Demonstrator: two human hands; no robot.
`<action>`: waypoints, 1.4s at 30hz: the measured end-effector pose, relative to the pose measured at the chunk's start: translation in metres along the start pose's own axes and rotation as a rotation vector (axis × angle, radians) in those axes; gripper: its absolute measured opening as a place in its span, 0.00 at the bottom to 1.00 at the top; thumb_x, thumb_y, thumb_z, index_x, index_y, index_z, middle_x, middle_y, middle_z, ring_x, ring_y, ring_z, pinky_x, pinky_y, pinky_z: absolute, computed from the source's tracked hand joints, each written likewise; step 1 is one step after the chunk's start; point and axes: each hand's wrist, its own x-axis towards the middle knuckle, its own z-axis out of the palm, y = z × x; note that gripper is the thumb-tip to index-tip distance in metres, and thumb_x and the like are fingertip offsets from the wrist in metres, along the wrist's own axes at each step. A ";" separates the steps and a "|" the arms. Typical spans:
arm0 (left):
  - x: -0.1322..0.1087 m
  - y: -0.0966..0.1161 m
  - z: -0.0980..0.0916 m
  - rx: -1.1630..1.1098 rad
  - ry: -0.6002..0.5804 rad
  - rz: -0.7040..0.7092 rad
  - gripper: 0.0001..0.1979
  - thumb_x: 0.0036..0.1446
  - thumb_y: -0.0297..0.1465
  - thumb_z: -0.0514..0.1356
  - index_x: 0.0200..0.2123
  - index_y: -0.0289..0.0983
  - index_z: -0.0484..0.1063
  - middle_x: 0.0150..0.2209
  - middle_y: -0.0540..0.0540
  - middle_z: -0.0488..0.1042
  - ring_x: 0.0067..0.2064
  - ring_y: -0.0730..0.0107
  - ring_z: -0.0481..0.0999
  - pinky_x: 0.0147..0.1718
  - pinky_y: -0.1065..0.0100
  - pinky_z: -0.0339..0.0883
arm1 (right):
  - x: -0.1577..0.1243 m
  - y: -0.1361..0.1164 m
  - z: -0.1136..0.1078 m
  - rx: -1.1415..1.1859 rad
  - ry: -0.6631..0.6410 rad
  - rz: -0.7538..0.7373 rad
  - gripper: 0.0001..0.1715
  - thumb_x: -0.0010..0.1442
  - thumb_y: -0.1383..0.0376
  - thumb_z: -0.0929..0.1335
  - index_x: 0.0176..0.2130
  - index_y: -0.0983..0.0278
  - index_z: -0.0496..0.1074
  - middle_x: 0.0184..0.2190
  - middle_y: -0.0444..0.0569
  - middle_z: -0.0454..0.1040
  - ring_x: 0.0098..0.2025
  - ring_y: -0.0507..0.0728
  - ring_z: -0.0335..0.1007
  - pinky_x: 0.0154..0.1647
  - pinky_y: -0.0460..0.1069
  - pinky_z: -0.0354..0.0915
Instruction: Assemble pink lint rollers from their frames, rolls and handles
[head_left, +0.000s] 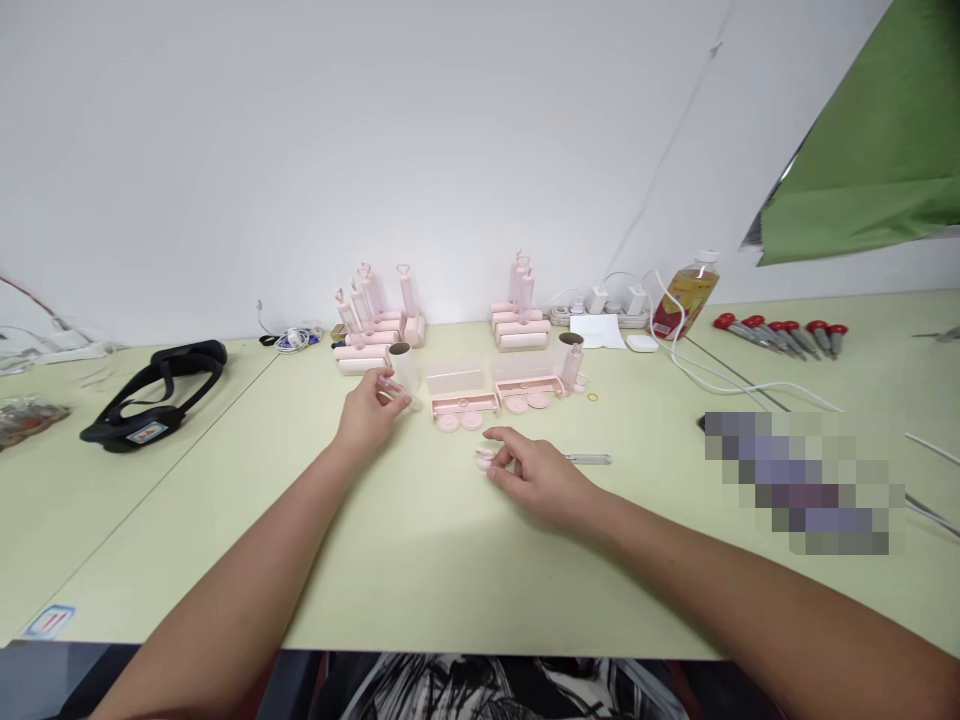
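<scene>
My left hand [370,412] is closed on a clear pinkish tube [391,386], which lies tilted beside an upright white cardboard roll [403,368]. My right hand [541,474] is low over the table, its thumb and fingers curled around a small pink cap [484,458]. A thin silver tool [591,459] lies just beyond that hand's wrist. Between and behind the hands are two opened pink cases, a left one [463,404] and a right one [529,386], with round pink discs [459,421] in front. A clear pink bottle [573,368] stands by the right case.
Pink cylinders and upright looped tubes [367,310] stand along the wall, with another group [523,315] further right. A drink bottle [686,295], white cables [720,378] and red-capped tools [784,333] are at right. A black headset [161,395] lies at left.
</scene>
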 end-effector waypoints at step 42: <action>-0.017 0.001 -0.006 0.181 -0.314 0.042 0.14 0.52 0.35 0.55 0.40 0.40 0.74 0.32 0.49 0.75 0.28 0.67 0.70 0.29 0.68 0.62 | 0.002 0.008 0.000 0.124 -0.047 -0.020 0.20 0.62 0.61 0.64 0.51 0.63 0.72 0.40 0.50 0.77 0.29 0.52 0.68 0.30 0.47 0.62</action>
